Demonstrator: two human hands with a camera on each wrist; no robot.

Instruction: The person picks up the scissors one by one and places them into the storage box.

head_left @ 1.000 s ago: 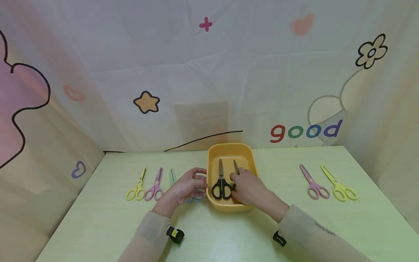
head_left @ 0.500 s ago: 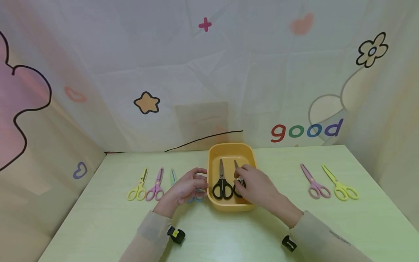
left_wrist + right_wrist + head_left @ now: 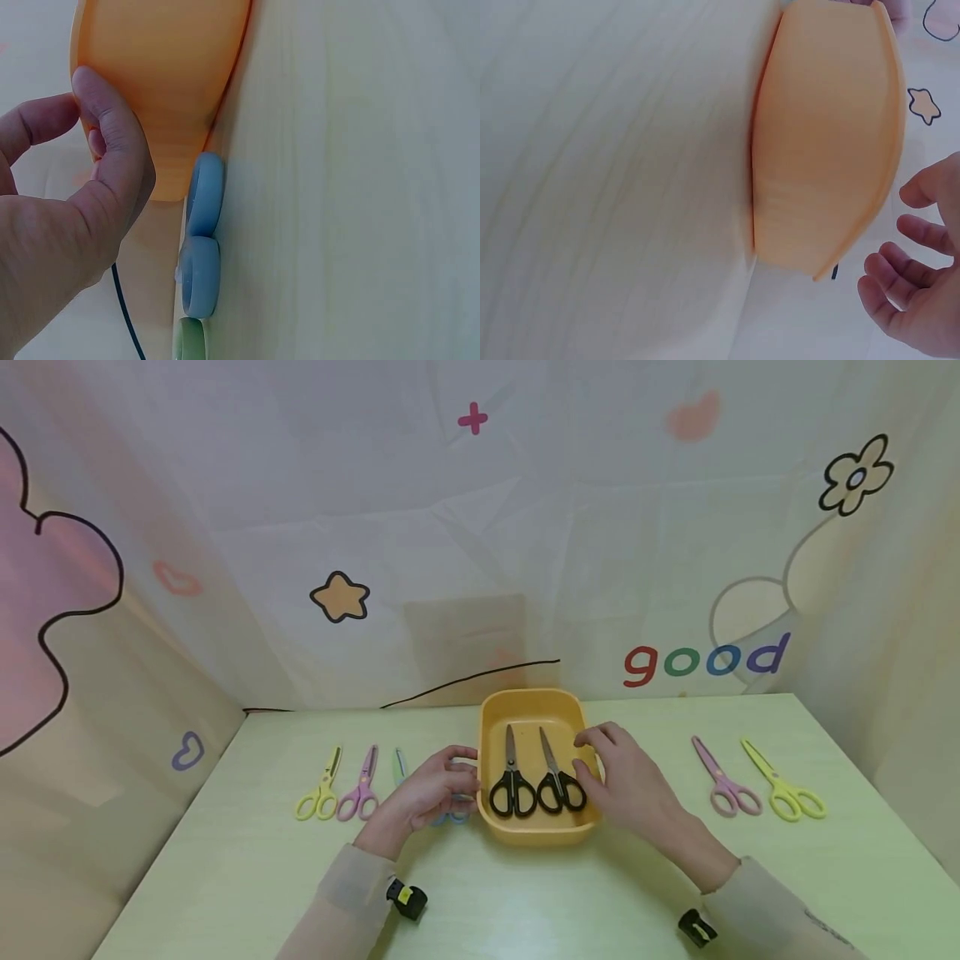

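A yellow plastic bin point(image 3: 536, 837) holds two scissors with black handles, the left scissors point(image 3: 512, 785) and the right scissors point(image 3: 558, 785), side by side with blades pointing away. My left hand point(image 3: 438, 789) rests its loosely bent fingertips against the bin's left side; in the left wrist view the thumb point(image 3: 112, 142) touches near the rim. My right hand point(image 3: 630, 785) is at the bin's right rim, fingers apart and holding nothing. In the right wrist view its fingers point(image 3: 919, 240) are spread beside the rim.
Left of the bin lie yellow scissors point(image 3: 318, 797), purple scissors point(image 3: 360, 797) and blue-handled scissors point(image 3: 202, 277), the last partly behind my left hand. Pink-purple scissors point(image 3: 725, 789) and other yellow scissors point(image 3: 787, 793) lie at right on the pale table point(image 3: 525, 902). A printed curtain stands behind.
My right hand has let go of the right black scissors and moved right, out to the bin's right rim. Those scissors now lie fully visible in the bin. My left hand stays put.
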